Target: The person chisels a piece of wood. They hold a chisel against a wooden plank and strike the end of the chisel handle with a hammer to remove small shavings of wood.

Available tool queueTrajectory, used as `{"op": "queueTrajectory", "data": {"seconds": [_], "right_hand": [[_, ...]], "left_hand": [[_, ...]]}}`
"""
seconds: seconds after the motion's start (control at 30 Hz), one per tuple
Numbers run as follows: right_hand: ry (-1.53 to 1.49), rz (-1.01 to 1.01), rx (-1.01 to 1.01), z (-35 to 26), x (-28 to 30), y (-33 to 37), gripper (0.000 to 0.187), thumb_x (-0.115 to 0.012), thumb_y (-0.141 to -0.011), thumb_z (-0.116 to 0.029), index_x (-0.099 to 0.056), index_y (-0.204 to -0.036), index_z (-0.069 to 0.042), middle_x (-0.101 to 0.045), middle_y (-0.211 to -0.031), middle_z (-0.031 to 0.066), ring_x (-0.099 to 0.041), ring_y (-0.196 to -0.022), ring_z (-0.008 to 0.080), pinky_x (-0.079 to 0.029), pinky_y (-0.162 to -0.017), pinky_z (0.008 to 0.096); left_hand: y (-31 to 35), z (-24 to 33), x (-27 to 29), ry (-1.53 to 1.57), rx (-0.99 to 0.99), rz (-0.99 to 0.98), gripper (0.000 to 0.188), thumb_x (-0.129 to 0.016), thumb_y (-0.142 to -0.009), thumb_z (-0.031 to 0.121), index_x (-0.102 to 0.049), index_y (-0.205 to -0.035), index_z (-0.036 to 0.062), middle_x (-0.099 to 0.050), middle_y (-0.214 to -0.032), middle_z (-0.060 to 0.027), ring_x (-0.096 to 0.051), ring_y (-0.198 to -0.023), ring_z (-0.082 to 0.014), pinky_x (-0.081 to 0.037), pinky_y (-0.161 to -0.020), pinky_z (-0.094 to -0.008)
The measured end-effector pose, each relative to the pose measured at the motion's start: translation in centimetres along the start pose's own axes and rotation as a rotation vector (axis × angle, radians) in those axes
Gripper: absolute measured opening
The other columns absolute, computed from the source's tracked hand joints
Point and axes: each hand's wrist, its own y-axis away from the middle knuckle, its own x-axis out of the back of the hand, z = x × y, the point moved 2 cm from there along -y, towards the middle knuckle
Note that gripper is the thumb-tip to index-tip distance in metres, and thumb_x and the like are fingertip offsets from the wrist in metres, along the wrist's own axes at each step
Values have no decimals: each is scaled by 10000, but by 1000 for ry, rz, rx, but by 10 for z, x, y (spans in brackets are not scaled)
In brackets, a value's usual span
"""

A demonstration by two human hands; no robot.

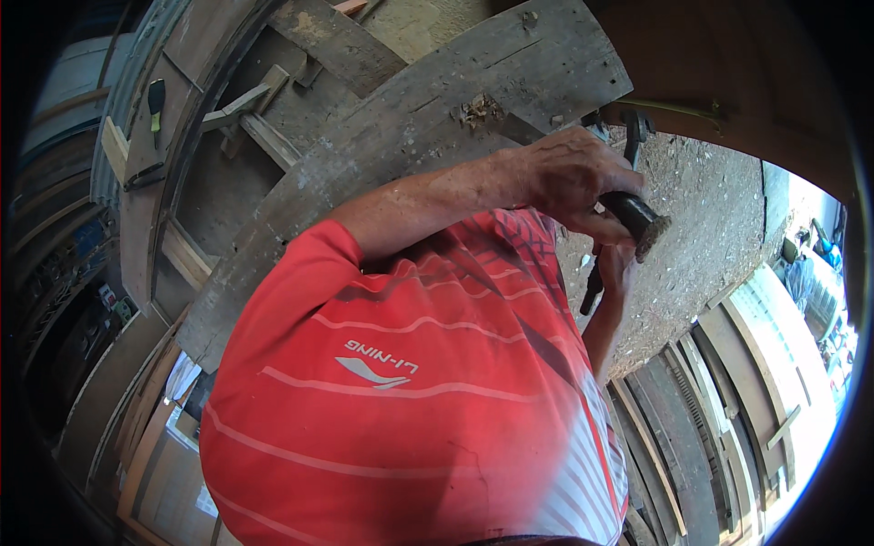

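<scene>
My left hand (569, 173) is closed round a chisel (630, 211) by its dark handle, whose butt end is frayed. The chisel's flat blade (521, 130) points up-left over a weathered grey plank (382, 136). Wood chips (480, 111) lie on the plank beside the blade. Just below the handle's butt, my right hand (616, 264) is closed on a dark-handled tool (592, 289) that looks like a hammer. A dark metal head (637, 132) shows beyond my left hand. It seems to belong to that tool, but my hands hide the join.
A screwdriver (156, 107) with a dark and yellow-green handle lies on a wooden frame (137, 218) at left. Stacked boards (674, 437) lie at lower right, beyond a floor (701, 218) strewn with chips. A brown panel (728, 55) stands at upper right.
</scene>
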Motion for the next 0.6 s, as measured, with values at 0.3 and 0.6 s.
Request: {"op": "queueTrajectory", "data": {"seconds": [0.3, 0.6], "right_hand": [[-494, 247, -68, -112, 33, 19, 310, -584, -1015, -290, -593, -1107, 6, -544, -683, 13, -468, -489, 67, -356, -440, 241], [-458, 457, 107, -151, 59, 65, 283, -562, -1028, -235, -532, -1224, -33, -566, -738, 64, -544, -616, 158, -443, -548, 319]], "left_hand": [[-6, -16, -7, -61, 64, 140, 259, -812, -702, 211, -646, -870, 106, -637, -700, -91, -659, -652, -328, -517, -585, -425], [-17, -27, 19, -13, 201, 137, 249, -794, -721, 122, -667, -930, 71, -684, -770, -107, -683, -662, -226, -557, -624, -363]]}}
